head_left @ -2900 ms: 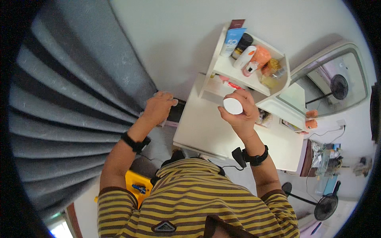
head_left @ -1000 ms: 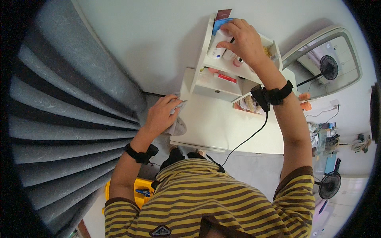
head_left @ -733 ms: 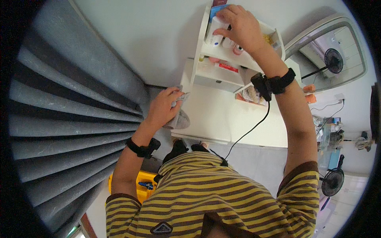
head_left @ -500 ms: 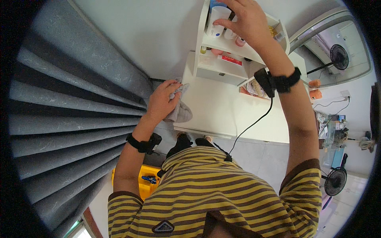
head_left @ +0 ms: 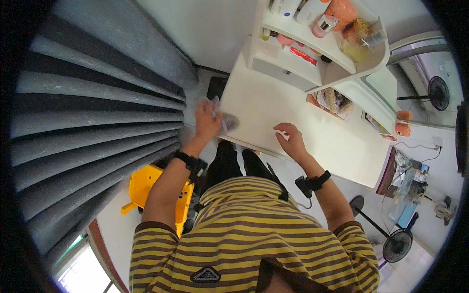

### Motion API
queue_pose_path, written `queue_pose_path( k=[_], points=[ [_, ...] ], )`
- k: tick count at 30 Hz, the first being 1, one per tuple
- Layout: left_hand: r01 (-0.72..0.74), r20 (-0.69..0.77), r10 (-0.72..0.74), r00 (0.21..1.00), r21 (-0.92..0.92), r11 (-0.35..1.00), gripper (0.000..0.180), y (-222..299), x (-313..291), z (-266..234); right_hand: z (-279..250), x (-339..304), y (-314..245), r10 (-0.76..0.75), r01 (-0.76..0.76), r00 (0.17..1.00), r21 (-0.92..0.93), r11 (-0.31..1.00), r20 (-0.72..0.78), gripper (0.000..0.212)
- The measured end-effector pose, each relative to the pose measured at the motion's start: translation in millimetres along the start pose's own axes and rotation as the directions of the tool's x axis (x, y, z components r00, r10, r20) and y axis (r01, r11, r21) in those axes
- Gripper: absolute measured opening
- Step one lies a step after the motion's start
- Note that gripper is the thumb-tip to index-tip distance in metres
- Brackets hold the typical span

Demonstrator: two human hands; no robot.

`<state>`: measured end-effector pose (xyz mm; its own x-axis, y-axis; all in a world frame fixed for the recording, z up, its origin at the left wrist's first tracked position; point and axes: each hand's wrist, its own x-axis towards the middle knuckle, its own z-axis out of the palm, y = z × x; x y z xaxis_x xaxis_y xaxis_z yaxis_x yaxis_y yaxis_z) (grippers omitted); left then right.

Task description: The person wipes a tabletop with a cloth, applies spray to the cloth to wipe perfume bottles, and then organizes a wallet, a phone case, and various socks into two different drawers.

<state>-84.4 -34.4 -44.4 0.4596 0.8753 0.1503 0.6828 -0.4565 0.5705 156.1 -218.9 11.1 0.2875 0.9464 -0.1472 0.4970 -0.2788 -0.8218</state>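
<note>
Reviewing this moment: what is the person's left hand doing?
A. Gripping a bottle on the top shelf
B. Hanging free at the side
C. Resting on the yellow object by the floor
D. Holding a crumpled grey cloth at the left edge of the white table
D: the left hand clasps a grey cloth at the white table edge, while the right hand hovers empty over the tabletop.

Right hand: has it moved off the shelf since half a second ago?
Yes. The right hand has come down from the shelf to the white tabletop, empty.
</note>
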Motion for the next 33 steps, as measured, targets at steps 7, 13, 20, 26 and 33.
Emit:
queue_pose_path(
  k=[7,13,20,26,33],
  points=[
    [-0.264,0.435,0.276,0.857,-0.089,0.96,0.055,93.7,-67.6,52.2,14.2,-14.3,27.3,-0.006,0.013,0.992,0.053,0.999,-0.124,0.027],
    [0.05,0.232,0.096,0.968,-0.553,0.832,0.074,128.6,-24.7,72.3,9.7,1.5,17.1,-0.067,0.068,0.956,-0.008,0.998,-0.284,0.049],
    [0.053,0.319,0.248,0.915,-0.704,0.709,0.079,127.6,-14.6,73.2,22.1,28.6,18.5,-0.299,0.237,0.952,-0.471,0.85,-0.06,0.061],
    [0.062,0.208,0.057,0.977,-0.526,0.848,0.072,91.7,-45.1,31.9,28.9,63.1,60.5,-0.244,0.101,0.964,-0.695,0.712,-0.109,0.061],
    [0.326,0.289,-0.176,0.941,-0.637,0.698,0.069,31.6,-97.7,-8.2,26.9,96.6,71.9,-0.174,-0.15,0.828,-0.51,0.847,-0.533,0.058]
  ],
)
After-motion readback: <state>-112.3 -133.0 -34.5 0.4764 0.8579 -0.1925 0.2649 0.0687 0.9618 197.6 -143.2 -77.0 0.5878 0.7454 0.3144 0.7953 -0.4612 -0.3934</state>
